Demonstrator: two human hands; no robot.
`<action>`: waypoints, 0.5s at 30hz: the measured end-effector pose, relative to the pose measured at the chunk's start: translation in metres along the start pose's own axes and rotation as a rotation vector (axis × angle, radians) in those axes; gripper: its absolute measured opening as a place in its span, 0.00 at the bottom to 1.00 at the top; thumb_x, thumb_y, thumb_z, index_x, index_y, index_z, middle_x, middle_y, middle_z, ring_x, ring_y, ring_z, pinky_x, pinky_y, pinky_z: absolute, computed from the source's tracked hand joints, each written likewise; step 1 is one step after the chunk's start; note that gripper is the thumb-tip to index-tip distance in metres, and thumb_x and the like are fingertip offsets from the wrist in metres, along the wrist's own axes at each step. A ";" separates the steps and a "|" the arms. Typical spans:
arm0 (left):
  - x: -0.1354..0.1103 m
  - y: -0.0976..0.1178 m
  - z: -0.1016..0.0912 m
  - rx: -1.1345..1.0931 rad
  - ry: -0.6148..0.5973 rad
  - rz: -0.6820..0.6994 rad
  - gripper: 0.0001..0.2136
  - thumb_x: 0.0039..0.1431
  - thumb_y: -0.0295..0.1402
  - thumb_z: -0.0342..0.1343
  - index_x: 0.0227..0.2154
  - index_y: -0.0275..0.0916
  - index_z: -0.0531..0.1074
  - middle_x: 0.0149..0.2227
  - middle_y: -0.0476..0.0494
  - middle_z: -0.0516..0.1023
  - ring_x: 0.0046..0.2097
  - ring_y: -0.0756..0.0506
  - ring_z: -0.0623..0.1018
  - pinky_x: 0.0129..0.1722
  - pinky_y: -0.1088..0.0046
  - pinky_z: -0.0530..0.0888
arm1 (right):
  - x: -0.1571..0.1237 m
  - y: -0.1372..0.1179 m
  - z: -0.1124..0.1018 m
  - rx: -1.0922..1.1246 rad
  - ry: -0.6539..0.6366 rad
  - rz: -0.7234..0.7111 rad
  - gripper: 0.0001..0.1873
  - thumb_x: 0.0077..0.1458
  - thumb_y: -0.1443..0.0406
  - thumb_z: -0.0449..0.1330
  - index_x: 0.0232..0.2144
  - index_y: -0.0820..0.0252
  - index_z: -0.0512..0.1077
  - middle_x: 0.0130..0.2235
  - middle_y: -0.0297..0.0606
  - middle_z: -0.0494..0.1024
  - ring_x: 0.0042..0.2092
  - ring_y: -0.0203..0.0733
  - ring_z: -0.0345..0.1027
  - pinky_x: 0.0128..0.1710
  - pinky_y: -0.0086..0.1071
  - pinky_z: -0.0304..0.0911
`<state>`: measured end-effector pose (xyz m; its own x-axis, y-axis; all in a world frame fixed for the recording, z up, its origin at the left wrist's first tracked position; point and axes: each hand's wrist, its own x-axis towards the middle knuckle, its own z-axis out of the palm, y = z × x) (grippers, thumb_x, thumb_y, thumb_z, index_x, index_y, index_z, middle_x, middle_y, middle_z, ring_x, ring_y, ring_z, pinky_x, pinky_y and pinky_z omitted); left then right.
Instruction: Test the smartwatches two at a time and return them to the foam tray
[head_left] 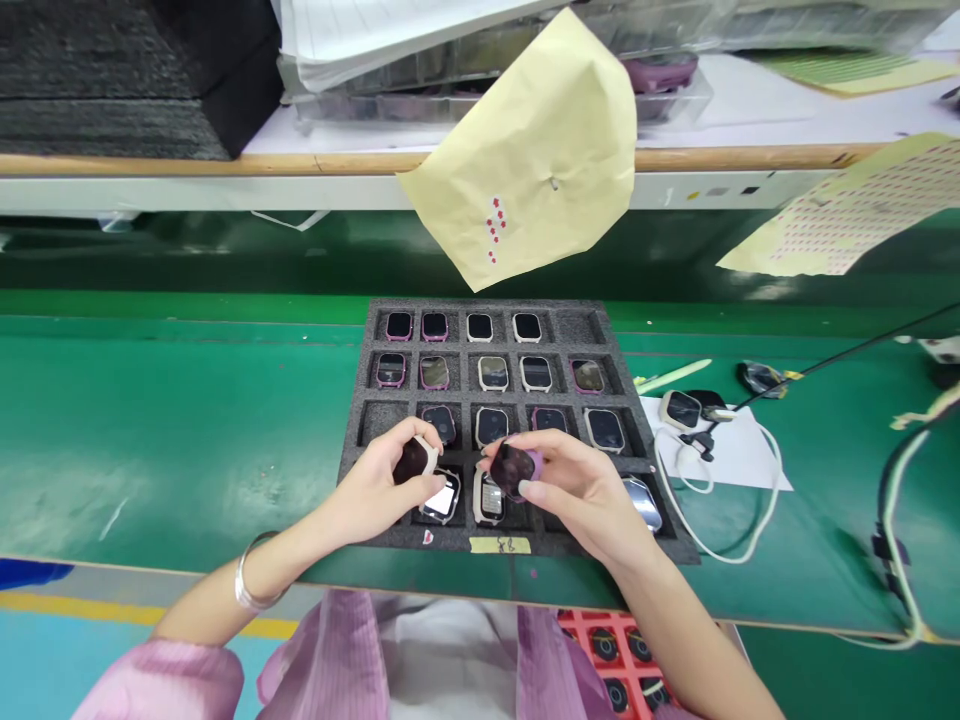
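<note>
1. Pinching pale-framed watch (pixel 415 460), dark screen, in left hand (pixel 386 482); thumb and fingers narrowed to case width.
2. Pinching purple-framed watch (pixel 514 470), also dark, in right hand (pixel 581 488); thumb on near edge, fingertips on far edge.
3. Holding both over front half of grey foam tray (pixel 360 400), side by side, apart from each other. Can't tell whether either touches tray.
4. Seeing lit-screen watch (pixel 441 498) in front-row compartment, just by left thumb; keypad-screen watch (pixel 490 500) in next compartment, near right fingertips.
5. Seeing more watches (pixel 535 373), purple- and pale-framed, one per compartment in rows behind.
6. Noting handwritten yellow label (pixel 500 545) on tray's near edge.
7. Right of tray, on green bench (pixel 187 430): seeing white paper (pixel 746 470) under another watch (pixel 682 410) and white cable (pixel 777 485).
</note>
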<state>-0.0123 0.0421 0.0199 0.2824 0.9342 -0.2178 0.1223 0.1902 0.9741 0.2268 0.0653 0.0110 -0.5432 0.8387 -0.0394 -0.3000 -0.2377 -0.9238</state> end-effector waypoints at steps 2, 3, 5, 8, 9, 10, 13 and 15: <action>-0.001 0.001 0.000 0.001 0.002 0.008 0.08 0.56 0.25 0.57 0.37 0.40 0.64 0.29 0.55 0.63 0.27 0.53 0.64 0.30 0.76 0.63 | -0.001 0.000 0.000 0.004 0.004 -0.004 0.15 0.55 0.68 0.67 0.45 0.52 0.75 0.47 0.40 0.80 0.47 0.45 0.75 0.48 0.36 0.70; -0.001 0.001 0.001 -0.001 0.006 0.017 0.09 0.56 0.25 0.57 0.37 0.39 0.64 0.29 0.55 0.63 0.27 0.53 0.64 0.29 0.76 0.63 | -0.001 0.000 0.000 0.007 0.007 -0.003 0.16 0.54 0.68 0.67 0.45 0.52 0.76 0.46 0.40 0.80 0.47 0.45 0.75 0.47 0.35 0.70; -0.001 0.002 0.001 -0.015 0.011 0.032 0.10 0.56 0.26 0.58 0.39 0.39 0.64 0.29 0.55 0.64 0.28 0.52 0.63 0.28 0.76 0.62 | -0.001 -0.001 0.001 0.015 0.013 -0.001 0.17 0.53 0.68 0.69 0.46 0.52 0.76 0.44 0.39 0.81 0.45 0.43 0.76 0.45 0.32 0.71; 0.000 0.002 0.002 -0.056 0.007 0.044 0.12 0.55 0.26 0.59 0.40 0.39 0.64 0.28 0.54 0.64 0.29 0.52 0.63 0.29 0.77 0.62 | -0.001 -0.001 0.002 0.020 0.036 -0.001 0.18 0.51 0.67 0.70 0.46 0.52 0.77 0.43 0.39 0.81 0.44 0.43 0.76 0.45 0.32 0.71; 0.000 0.002 0.003 -0.071 0.005 0.043 0.12 0.55 0.26 0.59 0.40 0.39 0.64 0.28 0.54 0.64 0.29 0.52 0.63 0.29 0.77 0.62 | -0.001 -0.001 0.001 0.018 0.046 0.001 0.18 0.51 0.67 0.70 0.46 0.52 0.77 0.43 0.40 0.81 0.44 0.44 0.77 0.45 0.34 0.71; 0.000 0.003 0.003 -0.082 0.002 0.039 0.12 0.55 0.26 0.59 0.40 0.39 0.64 0.29 0.54 0.64 0.29 0.52 0.63 0.29 0.77 0.62 | -0.001 -0.001 0.001 0.015 0.051 0.003 0.19 0.51 0.67 0.70 0.46 0.52 0.77 0.43 0.41 0.82 0.44 0.45 0.77 0.45 0.35 0.72; -0.001 0.002 0.002 -0.067 -0.007 0.030 0.10 0.55 0.25 0.57 0.38 0.39 0.64 0.29 0.55 0.64 0.28 0.53 0.63 0.28 0.77 0.61 | -0.001 0.000 -0.003 -0.002 0.043 0.004 0.18 0.50 0.67 0.70 0.45 0.52 0.78 0.42 0.41 0.82 0.43 0.47 0.77 0.43 0.36 0.73; -0.002 0.002 0.001 -0.029 -0.012 0.034 0.09 0.54 0.23 0.56 0.36 0.40 0.64 0.28 0.56 0.63 0.28 0.53 0.63 0.29 0.77 0.61 | -0.002 0.000 -0.003 -0.019 0.038 -0.005 0.18 0.49 0.68 0.70 0.44 0.52 0.78 0.43 0.40 0.81 0.44 0.46 0.77 0.43 0.34 0.73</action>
<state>-0.0113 0.0405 0.0225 0.2974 0.9367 -0.1847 0.0846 0.1668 0.9824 0.2303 0.0655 0.0096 -0.5116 0.8578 -0.0488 -0.2874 -0.2244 -0.9312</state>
